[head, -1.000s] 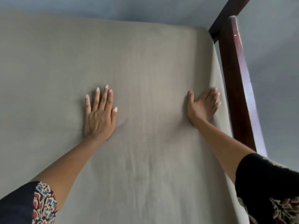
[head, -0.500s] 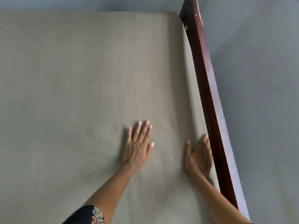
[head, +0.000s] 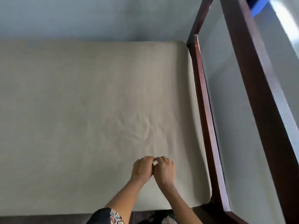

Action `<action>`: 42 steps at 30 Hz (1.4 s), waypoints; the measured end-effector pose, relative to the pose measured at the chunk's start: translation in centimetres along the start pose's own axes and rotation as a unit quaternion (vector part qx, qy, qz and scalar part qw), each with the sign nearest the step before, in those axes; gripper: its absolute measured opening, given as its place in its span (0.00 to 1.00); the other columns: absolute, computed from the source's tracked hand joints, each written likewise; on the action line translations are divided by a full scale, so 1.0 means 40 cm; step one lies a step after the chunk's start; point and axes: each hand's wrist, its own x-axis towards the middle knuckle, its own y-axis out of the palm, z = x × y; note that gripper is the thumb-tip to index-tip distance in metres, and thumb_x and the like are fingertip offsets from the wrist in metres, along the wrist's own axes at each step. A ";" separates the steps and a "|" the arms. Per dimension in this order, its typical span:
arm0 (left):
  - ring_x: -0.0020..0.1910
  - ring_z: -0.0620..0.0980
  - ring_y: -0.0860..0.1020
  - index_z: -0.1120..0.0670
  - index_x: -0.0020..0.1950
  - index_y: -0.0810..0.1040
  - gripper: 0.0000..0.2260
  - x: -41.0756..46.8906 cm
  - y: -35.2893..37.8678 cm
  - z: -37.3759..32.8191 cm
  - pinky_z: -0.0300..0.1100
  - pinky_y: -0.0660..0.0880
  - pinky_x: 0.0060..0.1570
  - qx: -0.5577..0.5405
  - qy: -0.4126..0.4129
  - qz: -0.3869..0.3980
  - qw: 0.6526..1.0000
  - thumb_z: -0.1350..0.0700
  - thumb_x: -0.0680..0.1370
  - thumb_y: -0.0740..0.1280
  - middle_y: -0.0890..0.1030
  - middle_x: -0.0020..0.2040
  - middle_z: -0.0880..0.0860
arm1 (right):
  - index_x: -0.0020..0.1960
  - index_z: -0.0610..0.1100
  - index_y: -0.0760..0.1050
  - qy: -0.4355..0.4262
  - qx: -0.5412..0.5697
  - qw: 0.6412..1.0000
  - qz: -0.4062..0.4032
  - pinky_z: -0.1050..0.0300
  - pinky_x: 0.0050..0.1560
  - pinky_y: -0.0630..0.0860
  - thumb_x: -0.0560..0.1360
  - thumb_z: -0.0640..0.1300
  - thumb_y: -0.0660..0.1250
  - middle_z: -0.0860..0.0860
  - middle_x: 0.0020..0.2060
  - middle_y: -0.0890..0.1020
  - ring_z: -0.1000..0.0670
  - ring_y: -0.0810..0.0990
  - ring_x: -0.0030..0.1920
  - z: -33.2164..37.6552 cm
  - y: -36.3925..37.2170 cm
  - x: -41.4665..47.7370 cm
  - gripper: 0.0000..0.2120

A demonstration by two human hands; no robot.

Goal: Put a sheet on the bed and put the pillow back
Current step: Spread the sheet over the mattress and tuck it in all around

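Observation:
A beige sheet (head: 97,102) covers the mattress and lies mostly flat. Fine wrinkles fan out in it just beyond my hands. My left hand (head: 142,168) and my right hand (head: 165,171) sit side by side on the sheet near the bed's near right corner. Their fingers are curled down and their fingertips meet over a small raised bit of the fabric, which they seem to pinch. No pillow is in view.
A dark wooden side rail (head: 203,102) runs along the right edge of the mattress, with a taller dark wooden beam (head: 258,94) further right. A pale wall (head: 97,16) stands behind the bed. Something blue (head: 257,4) shows at the top right.
Both hands lay flat and apart on the sheet before. They have drawn back toward me, come together and curled their fingers. The view now takes in more of the bed.

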 end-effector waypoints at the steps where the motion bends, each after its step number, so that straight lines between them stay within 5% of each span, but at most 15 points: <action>1: 0.58 0.52 0.77 0.52 0.59 0.77 0.14 -0.016 -0.019 0.009 0.42 0.72 0.52 -0.013 -0.012 -0.003 1.000 0.57 0.78 0.56 0.79 0.60 0.49 | 0.30 0.46 0.77 -0.008 0.004 1.000 0.006 0.59 0.27 0.71 0.58 0.37 0.58 0.53 0.26 0.77 0.49 0.77 0.26 0.024 -0.008 0.006 0.11; 4: 0.58 0.52 0.77 0.51 0.58 0.77 0.13 -0.077 -0.077 0.045 0.42 0.72 0.52 -0.028 -0.020 -0.040 0.999 0.57 0.78 0.56 0.79 0.59 0.49 | 0.25 0.43 0.73 -0.025 -0.028 0.999 0.005 0.60 0.25 0.63 0.55 0.37 0.63 0.50 0.22 0.75 0.46 0.76 0.24 0.098 -0.042 0.001 0.02; 8: 0.62 0.52 0.75 0.50 0.65 0.74 0.16 -0.188 -0.150 0.127 0.42 0.71 0.56 -0.053 -0.043 -0.085 0.994 0.58 0.78 0.57 0.77 0.64 0.49 | 0.46 0.38 0.77 -0.058 -0.035 0.995 0.072 0.56 0.40 0.65 0.74 0.40 0.59 0.43 0.45 0.81 0.41 0.78 0.48 0.220 -0.074 -0.058 0.09; 12: 0.63 0.52 0.74 0.50 0.65 0.74 0.16 -0.329 -0.203 0.223 0.42 0.71 0.57 -0.046 -0.057 -0.110 0.991 0.58 0.79 0.57 0.77 0.64 0.50 | 0.54 0.39 0.76 -0.086 -0.027 0.990 0.107 0.53 0.49 0.72 0.76 0.44 0.58 0.43 0.52 0.79 0.41 0.77 0.53 0.352 -0.103 -0.153 0.13; 27: 0.55 0.56 0.76 0.55 0.52 0.78 0.11 -0.719 -0.389 0.494 0.43 0.70 0.43 -0.054 -0.130 -0.207 0.968 0.57 0.79 0.57 0.79 0.51 0.56 | 0.51 0.40 0.77 -0.219 -0.044 0.973 0.060 0.54 0.53 0.65 0.73 0.41 0.59 0.45 0.52 0.81 0.43 0.74 0.55 0.816 -0.140 -0.377 0.11; 35: 0.57 0.54 0.76 0.52 0.58 0.77 0.13 -0.750 -0.514 0.681 0.43 0.71 0.48 -0.061 -0.175 -0.207 0.961 0.57 0.79 0.57 0.79 0.56 0.54 | 0.53 0.39 0.77 -0.260 -0.042 0.961 0.089 0.53 0.55 0.66 0.74 0.41 0.58 0.44 0.53 0.80 0.42 0.75 0.55 1.032 -0.110 -0.337 0.13; 42: 0.49 0.55 0.77 0.55 0.53 0.77 0.12 -0.725 -0.677 0.869 0.41 0.68 0.41 -0.095 -0.212 -0.180 0.956 0.57 0.79 0.55 0.80 0.52 0.53 | 0.48 0.39 0.75 -0.276 -0.024 0.946 0.169 0.54 0.52 0.70 0.76 0.40 0.55 0.43 0.51 0.80 0.40 0.77 0.53 1.270 -0.061 -0.265 0.10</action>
